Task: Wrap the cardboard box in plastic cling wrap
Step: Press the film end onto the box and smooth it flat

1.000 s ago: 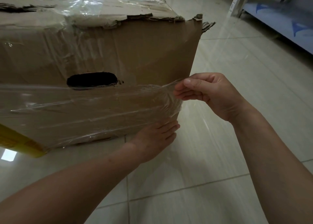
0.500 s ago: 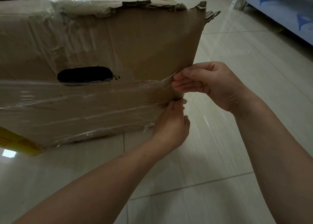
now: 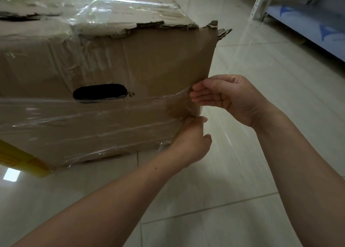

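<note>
A large, torn brown cardboard box with a dark handle slot stands on the tiled floor. Clear cling wrap bands its lower half and covers part of its top. A loose sheet of the wrap trails off to the right past the box's near corner. My left hand pinches the wrap at that corner, low on the box. Just above it, my right hand touches the wrap at the corner's edge with nearly straight fingers, palm towards me.
A yellow strip shows at the box's lower left. A white metal shelf frame with a blue board stands at the far right. Glossy pale floor tiles lie to the right of the box and in front of it.
My left hand rose from the box's bottom edge to the corner and took hold of the wrap. My right hand moved in to the corner and its fingers straightened from a pinch.
</note>
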Tool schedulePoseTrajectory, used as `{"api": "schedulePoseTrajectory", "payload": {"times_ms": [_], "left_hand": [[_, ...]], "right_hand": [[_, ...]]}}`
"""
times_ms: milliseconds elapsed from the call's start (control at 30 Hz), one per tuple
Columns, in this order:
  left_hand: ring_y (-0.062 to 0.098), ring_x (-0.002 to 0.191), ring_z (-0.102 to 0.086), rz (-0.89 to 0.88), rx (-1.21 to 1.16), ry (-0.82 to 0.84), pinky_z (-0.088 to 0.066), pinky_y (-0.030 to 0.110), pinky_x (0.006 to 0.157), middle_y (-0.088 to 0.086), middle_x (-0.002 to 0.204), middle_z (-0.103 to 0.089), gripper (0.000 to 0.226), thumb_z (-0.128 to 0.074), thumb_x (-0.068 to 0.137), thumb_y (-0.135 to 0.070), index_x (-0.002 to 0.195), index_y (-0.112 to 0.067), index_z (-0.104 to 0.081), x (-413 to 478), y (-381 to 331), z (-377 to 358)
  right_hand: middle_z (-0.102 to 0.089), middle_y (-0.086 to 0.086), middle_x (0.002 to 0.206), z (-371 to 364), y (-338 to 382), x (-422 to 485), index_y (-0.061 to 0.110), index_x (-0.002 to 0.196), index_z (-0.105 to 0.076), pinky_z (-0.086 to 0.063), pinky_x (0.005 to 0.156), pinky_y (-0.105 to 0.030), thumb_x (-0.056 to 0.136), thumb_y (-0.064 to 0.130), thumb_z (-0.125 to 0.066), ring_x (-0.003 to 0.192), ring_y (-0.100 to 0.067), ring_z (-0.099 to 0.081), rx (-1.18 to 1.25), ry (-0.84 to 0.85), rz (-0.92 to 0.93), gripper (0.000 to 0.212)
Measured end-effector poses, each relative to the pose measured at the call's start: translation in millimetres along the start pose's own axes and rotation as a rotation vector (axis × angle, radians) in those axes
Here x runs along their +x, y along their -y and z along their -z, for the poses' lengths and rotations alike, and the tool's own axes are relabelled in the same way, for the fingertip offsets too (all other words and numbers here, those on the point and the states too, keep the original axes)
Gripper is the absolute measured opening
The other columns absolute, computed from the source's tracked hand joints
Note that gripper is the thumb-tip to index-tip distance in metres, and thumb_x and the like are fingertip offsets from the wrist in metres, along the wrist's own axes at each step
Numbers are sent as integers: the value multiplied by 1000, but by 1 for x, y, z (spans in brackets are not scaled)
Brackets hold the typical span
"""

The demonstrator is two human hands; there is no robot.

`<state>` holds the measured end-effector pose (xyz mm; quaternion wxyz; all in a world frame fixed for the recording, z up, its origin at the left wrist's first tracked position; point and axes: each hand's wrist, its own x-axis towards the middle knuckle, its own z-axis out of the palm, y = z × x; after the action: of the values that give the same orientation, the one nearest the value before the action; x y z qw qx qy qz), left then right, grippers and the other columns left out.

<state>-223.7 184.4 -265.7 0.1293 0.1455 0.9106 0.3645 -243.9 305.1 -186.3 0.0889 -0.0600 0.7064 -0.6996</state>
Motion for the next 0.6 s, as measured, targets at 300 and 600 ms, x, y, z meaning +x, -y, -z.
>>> {"api": "schedulePoseTrajectory", "payload": {"times_ms": [300, 600], "left_hand": [[14, 118, -51, -214, 66, -126, -35, 18, 95, 3, 132, -54, 40, -40, 96, -9, 134, -15, -49, -12, -16, 52], [11, 123, -48, -309, 178, -97, -27, 7, 94, -1, 135, -54, 40, -35, 100, -13, 137, -17, -47, -11, -34, 84]], "right_hand": [[-74, -9, 86, 1, 1, -7, 9, 85, -73, -57, 80, -29, 83, 22, -53, 85, -20, -71, 314, -85, 13, 23], [-61, -1, 67, -23, -89, -33, 11, 80, -63, -42, 60, -21, 89, 15, -53, 61, -12, -54, 921, -919, -258, 14]]}}
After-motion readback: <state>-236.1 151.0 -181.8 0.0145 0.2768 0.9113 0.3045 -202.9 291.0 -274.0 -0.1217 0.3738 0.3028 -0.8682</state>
